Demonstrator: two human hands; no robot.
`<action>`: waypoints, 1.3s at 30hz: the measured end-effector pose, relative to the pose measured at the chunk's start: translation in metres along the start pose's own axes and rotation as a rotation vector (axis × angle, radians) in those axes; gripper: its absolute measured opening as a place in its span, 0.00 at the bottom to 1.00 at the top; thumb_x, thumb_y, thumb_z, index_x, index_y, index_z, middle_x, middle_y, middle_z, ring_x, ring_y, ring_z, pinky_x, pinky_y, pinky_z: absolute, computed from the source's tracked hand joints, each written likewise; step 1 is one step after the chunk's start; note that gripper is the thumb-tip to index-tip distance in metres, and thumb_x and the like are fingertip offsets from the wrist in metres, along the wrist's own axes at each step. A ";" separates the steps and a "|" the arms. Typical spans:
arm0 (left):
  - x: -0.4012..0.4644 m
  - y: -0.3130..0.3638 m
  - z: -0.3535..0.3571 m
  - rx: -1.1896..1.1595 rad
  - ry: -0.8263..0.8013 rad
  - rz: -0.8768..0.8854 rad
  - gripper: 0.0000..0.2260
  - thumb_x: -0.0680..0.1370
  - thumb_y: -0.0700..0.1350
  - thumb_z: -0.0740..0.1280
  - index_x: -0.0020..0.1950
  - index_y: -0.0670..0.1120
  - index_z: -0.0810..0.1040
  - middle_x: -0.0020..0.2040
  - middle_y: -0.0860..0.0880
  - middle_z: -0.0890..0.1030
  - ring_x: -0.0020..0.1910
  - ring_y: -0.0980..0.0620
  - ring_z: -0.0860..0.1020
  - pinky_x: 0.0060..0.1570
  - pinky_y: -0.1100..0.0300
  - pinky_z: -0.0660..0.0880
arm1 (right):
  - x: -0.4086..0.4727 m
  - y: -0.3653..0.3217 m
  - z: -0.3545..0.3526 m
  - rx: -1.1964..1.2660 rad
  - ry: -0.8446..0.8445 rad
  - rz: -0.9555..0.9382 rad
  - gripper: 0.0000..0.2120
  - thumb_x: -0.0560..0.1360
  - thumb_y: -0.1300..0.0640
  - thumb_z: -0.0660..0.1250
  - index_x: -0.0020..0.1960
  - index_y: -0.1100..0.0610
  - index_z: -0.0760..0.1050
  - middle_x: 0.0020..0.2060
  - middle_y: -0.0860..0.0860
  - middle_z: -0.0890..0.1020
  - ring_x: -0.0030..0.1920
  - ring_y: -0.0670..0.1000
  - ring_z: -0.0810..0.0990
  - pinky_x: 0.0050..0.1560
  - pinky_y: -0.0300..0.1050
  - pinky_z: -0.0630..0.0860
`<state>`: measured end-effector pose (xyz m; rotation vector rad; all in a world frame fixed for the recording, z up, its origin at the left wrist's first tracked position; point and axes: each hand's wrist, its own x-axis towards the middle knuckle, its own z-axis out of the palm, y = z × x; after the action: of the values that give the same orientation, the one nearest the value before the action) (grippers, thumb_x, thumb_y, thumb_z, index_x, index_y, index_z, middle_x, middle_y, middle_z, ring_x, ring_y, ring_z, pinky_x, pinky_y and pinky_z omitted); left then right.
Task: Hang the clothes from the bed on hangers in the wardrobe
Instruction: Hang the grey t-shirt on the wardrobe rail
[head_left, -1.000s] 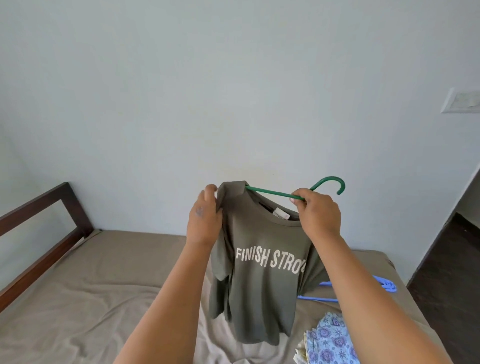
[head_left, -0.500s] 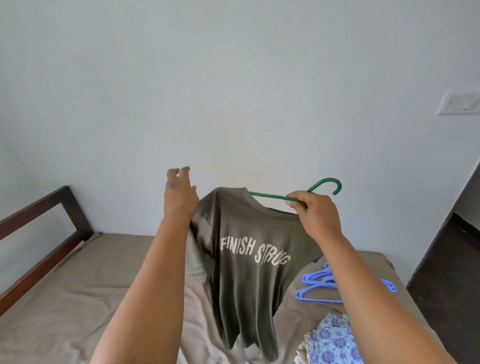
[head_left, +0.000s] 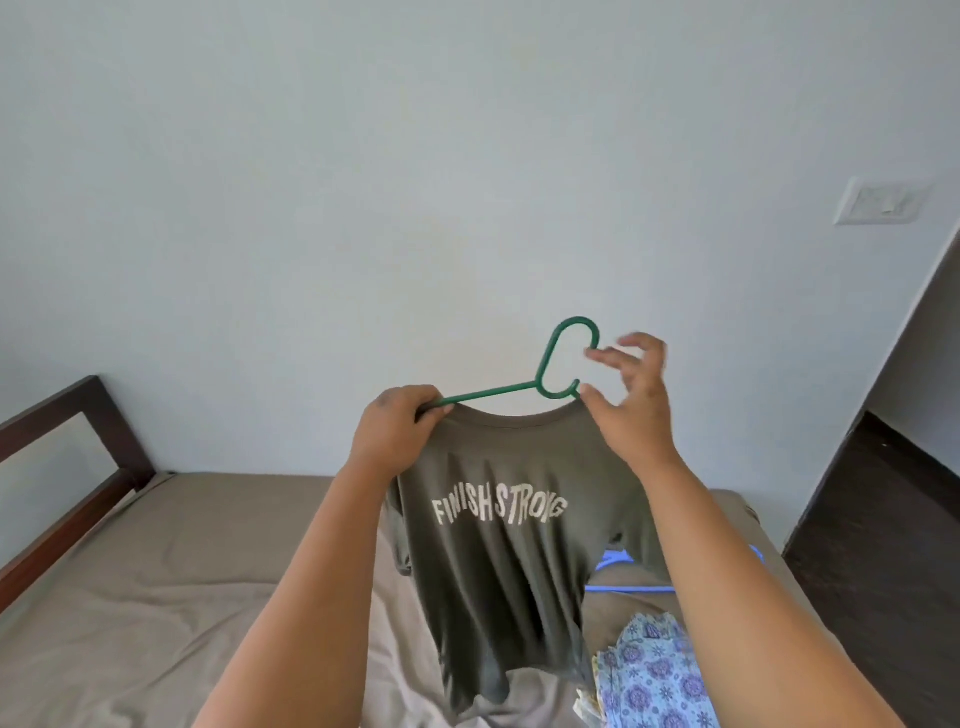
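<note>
An olive T-shirt (head_left: 498, 571) printed "FINISH STRONG" hangs on a green hanger (head_left: 550, 371) held up above the bed (head_left: 156, 582). My left hand (head_left: 397, 434) grips the hanger's left arm together with the shirt's shoulder. My right hand (head_left: 631, 400) is beside the hook with fingers spread; its thumb touches the collar at the hook's base and it holds nothing. The hook points up. No wardrobe is in view.
Blue hangers (head_left: 618, 571) lie on the bed behind the shirt. A folded blue floral garment (head_left: 654, 675) sits at the lower right. A dark wooden bed frame (head_left: 67, 467) runs along the left. A wall switch (head_left: 880, 202) and a dark doorway (head_left: 893, 467) are on the right.
My left hand took hold of the hanger's left arm and shirt shoulder. My right hand let go of the hanger and opened near the hook. The hanger's hook swung upright.
</note>
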<state>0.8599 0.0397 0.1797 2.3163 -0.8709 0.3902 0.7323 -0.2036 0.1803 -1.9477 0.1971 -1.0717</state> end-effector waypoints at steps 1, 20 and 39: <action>0.000 -0.003 -0.002 0.000 0.027 0.002 0.12 0.79 0.49 0.65 0.39 0.45 0.75 0.33 0.50 0.76 0.37 0.50 0.73 0.34 0.63 0.66 | -0.001 0.011 -0.005 0.010 0.054 0.044 0.27 0.70 0.65 0.72 0.59 0.47 0.63 0.58 0.43 0.78 0.61 0.38 0.73 0.64 0.42 0.69; 0.001 -0.031 -0.012 0.068 0.105 -0.279 0.08 0.81 0.45 0.60 0.47 0.46 0.78 0.36 0.49 0.75 0.44 0.42 0.74 0.39 0.57 0.66 | -0.008 0.003 0.003 -0.162 0.131 -0.257 0.04 0.77 0.63 0.67 0.43 0.57 0.76 0.39 0.46 0.78 0.42 0.44 0.75 0.46 0.36 0.73; 0.002 -0.018 -0.033 0.091 0.235 -0.165 0.08 0.77 0.36 0.60 0.49 0.47 0.75 0.35 0.51 0.73 0.40 0.46 0.70 0.38 0.58 0.62 | 0.033 0.011 0.009 -0.420 -0.448 -0.049 0.14 0.82 0.54 0.57 0.65 0.53 0.74 0.62 0.53 0.78 0.64 0.53 0.73 0.60 0.34 0.64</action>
<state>0.8716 0.0705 0.1978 2.3447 -0.5545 0.6262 0.7624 -0.2211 0.1903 -2.5279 0.1326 -0.6278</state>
